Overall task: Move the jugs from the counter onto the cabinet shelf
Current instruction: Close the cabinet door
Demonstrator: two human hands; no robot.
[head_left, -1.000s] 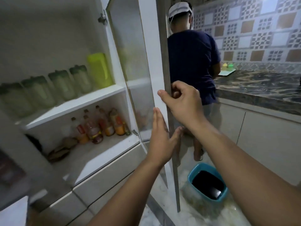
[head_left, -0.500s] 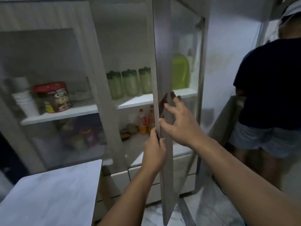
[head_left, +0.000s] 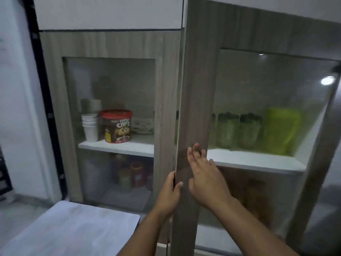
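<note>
Behind the glass of the right cabinet door, a bright green jug stands on the white shelf, with dark-lidded green jugs in a row to its left. My left hand grips the door's free edge, thumb on the front. My right hand lies flat on the door's wooden frame with fingers spread. The door stands nearly shut, a narrow gap left beside the left door.
Behind the left door's glass sit a stack of white cups and a red-lidded chocolate cereal tub. Jars and bottles show dimly on the lower shelf. A pale countertop lies at bottom left.
The right door has swung from wide open to almost shut. My right hand went from gripping its edge to pressing flat. The view turned left; the person in the dark shirt is out of view.
</note>
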